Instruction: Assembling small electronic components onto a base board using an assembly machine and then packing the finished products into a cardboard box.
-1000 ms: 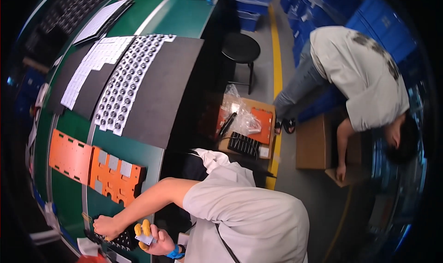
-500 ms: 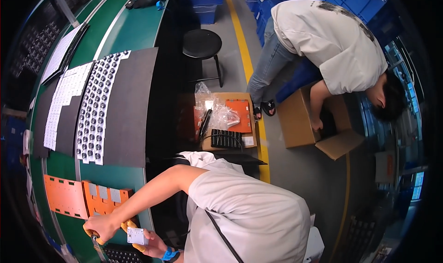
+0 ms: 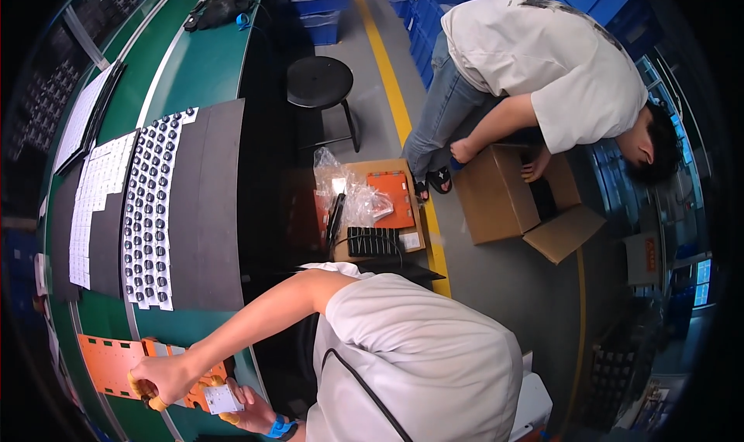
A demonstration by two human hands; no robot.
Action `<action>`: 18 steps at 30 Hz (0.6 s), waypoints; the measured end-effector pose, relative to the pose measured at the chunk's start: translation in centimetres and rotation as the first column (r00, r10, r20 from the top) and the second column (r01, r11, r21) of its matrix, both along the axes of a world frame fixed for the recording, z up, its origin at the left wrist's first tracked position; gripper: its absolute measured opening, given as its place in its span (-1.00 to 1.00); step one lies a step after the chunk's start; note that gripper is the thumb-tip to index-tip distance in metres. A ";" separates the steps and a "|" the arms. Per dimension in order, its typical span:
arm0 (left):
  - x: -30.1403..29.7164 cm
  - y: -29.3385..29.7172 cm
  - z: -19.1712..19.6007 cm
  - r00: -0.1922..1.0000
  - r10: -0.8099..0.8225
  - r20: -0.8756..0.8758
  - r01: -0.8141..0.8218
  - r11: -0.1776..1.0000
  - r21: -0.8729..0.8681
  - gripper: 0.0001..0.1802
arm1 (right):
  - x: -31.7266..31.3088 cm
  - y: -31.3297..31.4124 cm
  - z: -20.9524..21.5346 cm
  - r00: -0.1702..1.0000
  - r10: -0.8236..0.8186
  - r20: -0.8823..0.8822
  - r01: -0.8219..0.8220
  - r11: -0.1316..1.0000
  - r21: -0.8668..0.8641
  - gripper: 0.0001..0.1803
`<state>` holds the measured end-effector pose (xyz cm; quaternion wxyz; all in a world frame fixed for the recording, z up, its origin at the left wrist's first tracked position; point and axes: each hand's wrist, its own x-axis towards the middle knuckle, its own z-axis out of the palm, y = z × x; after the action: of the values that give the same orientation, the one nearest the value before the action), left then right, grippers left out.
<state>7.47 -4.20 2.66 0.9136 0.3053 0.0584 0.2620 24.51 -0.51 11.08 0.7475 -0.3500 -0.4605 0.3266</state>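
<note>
Since the earlier frame, the hands are shifting over the orange trays (image 3: 106,361): the right hand (image 3: 164,378) is curling its fingers, though whether around something one cannot tell, while the left hand (image 3: 252,415), near but apart, is gripping a white square block (image 3: 223,400) above the trays. On the green worktop (image 3: 194,78), a dark mat (image 3: 211,202) is carrying rows of black knobs (image 3: 150,217); beyond, on the grey floor (image 3: 504,287), a black stool (image 3: 319,82) is standing and a co-worker (image 3: 542,62) is bending over an open brown box (image 3: 492,202).

We find a mat (image 3: 209,209) at left, a plate (image 3: 110,364) below it, a stool (image 3: 319,82) at upper centre, a carton (image 3: 490,198) right of centre.
</note>
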 end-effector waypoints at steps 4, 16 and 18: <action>0.6 0.5 -0.8 0.947 0.214 -0.238 -0.198 0.976 0.090 -0.22 | 0.0 -1.6 1.4 1.000 0.014 -0.026 -0.014 1.000 -0.006 -0.76; -0.6 1.3 -3.2 0.977 0.170 -0.129 -0.167 0.985 0.033 -0.56 | -2.8 -3.6 2.5 0.992 0.119 0.043 -0.124 0.980 0.156 -0.82; -1.6 2.6 -4.5 1.000 -0.004 -0.012 0.006 0.993 0.119 -0.51 | -4.0 -3.5 2.4 0.988 0.149 0.042 -0.155 0.963 0.222 -0.81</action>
<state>5.87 -1.62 -1.86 0.8942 0.3607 0.0472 0.2609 20.56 -4.01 13.51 0.7492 -0.2310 -0.5291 0.3247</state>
